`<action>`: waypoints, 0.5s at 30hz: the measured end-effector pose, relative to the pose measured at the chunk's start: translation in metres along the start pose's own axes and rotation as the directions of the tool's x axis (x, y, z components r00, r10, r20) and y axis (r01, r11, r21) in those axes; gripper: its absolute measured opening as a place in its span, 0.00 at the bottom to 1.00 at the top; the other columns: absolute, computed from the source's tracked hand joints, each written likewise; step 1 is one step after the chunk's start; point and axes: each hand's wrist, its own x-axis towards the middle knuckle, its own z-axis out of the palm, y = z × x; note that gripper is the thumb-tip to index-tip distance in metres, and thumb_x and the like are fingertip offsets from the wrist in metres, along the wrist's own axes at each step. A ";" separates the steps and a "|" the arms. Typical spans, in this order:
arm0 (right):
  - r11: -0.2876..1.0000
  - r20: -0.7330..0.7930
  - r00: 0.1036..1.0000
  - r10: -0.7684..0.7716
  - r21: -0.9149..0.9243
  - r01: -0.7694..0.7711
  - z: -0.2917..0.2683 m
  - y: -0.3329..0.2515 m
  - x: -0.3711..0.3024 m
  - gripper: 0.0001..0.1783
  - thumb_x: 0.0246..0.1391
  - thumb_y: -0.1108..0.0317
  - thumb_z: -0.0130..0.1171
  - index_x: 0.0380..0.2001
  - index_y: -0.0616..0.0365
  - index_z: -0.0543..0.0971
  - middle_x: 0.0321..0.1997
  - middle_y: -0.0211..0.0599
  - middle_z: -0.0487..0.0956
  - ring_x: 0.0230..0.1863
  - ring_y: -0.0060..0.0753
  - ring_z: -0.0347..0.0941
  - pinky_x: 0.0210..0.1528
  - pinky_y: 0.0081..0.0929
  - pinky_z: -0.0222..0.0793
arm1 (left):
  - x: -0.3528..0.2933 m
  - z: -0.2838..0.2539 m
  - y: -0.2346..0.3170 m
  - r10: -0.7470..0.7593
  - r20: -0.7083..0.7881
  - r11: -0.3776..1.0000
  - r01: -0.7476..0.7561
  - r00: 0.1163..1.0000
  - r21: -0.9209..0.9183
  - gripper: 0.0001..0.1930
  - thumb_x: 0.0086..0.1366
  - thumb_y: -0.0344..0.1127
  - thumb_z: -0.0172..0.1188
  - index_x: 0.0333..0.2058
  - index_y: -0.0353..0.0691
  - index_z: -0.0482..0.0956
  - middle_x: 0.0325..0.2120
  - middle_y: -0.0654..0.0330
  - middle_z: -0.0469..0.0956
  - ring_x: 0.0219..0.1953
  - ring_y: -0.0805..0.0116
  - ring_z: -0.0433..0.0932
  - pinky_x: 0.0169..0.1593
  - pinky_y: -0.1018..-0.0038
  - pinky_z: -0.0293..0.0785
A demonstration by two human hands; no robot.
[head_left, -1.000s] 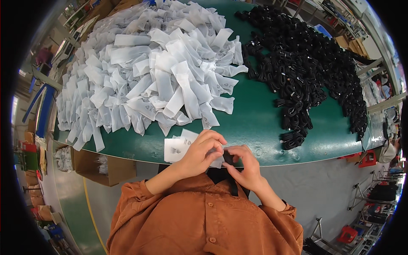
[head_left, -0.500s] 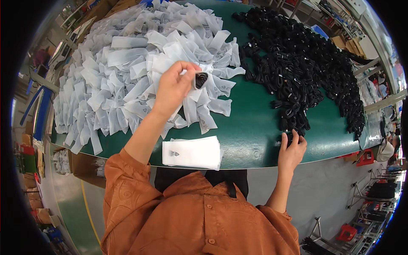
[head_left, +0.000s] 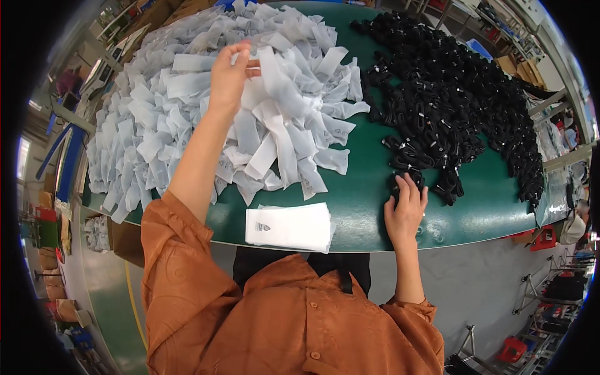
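Note:
My left hand [head_left: 229, 78] is raised over the pile of filled translucent bags [head_left: 156, 119], its fingers apart and holding nothing. Just right of its fingertips, a whitish bag [head_left: 272, 72] stands out at the top of the heap. My right hand [head_left: 405, 212] is at the near edge of the black cable pile [head_left: 431, 106], its fingers curled round a coiled black cable [head_left: 409, 177] that they partly cover. Between my hands, near the table's front edge, lies a stack of flat white bags [head_left: 290, 226] with a small dark print.
The green table [head_left: 350, 215] has a curved-looking front edge close to my body. Below it at left is an open cardboard box [head_left: 127, 242], beside a bundle of filled bags [head_left: 96, 234]. A red stool [head_left: 512, 349] stands on the floor at right.
My left hand has moved up and left and let go of the bag with the black cable in it. My right hand has shifted left along the pile's near edge, onto a coiled cable.

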 end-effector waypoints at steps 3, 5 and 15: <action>0.999 0.021 1.000 0.022 0.039 -0.023 0.005 -0.001 -0.004 0.27 0.48 0.77 0.63 0.54 0.58 0.75 0.53 0.40 0.76 0.52 0.41 0.72 0.69 0.51 0.57 | -0.036 -0.009 -0.002 0.266 0.009 0.833 -0.235 0.964 0.500 0.15 0.69 0.33 0.59 0.52 0.35 0.75 0.40 0.59 0.81 0.36 0.74 0.79 0.41 0.75 0.75; 1.000 0.037 0.999 0.010 0.019 -0.011 -0.001 -0.003 -0.005 0.27 0.48 0.76 0.64 0.55 0.58 0.75 0.47 0.39 0.78 0.48 0.41 0.74 0.66 0.49 0.58 | -0.097 -0.007 0.002 0.250 0.286 0.724 -0.375 0.925 0.579 0.17 0.66 0.29 0.60 0.54 0.38 0.76 0.37 0.62 0.80 0.35 0.73 0.78 0.43 0.75 0.74; 0.809 0.162 0.986 -0.038 0.584 -0.065 -0.028 -0.059 -0.025 0.23 0.48 0.81 0.66 0.50 0.62 0.78 0.41 0.45 0.79 0.36 0.42 0.78 0.34 0.29 0.75 | -0.282 0.002 -0.014 -0.074 0.697 0.684 -0.472 0.713 0.556 0.12 0.57 0.32 0.69 0.39 0.40 0.78 0.35 0.56 0.74 0.37 0.56 0.78 0.38 0.64 0.75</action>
